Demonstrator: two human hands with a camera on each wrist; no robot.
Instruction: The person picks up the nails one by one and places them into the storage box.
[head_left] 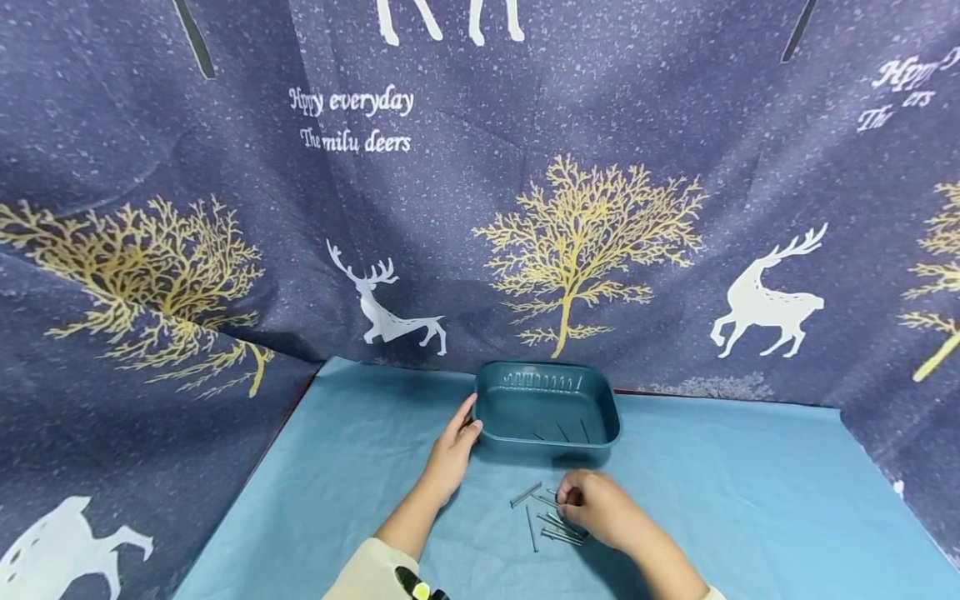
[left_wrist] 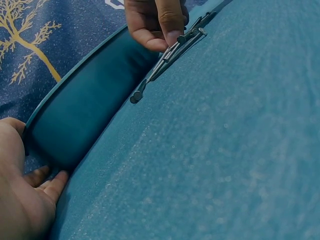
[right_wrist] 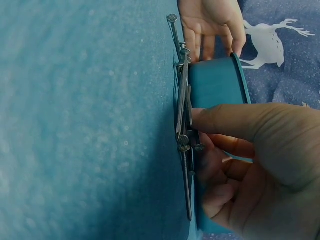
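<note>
A dark teal plastic box point(head_left: 540, 450) stands at the back of the table, with a few thin nails point(head_left: 585, 431) on its floor. My left hand point(head_left: 452, 454) rests against the box's left end, fingers fairly straight along the wall and near the rim. In front of the box lies a loose pile of steel nails point(head_left: 561, 538), with single ones point(head_left: 526, 494) beside it. My right hand point(head_left: 600, 507) is down at the pile, thumb and curled fingers pinching a nail point(right_wrist: 189, 105). Part of that nail is hidden by the fingers and neighbouring nails.
A light blue cloth point(head_left: 750, 483) covers the table. Behind it hangs a dark blue curtain point(head_left: 450, 208) printed with deer and golden trees, close to the box's back wall.
</note>
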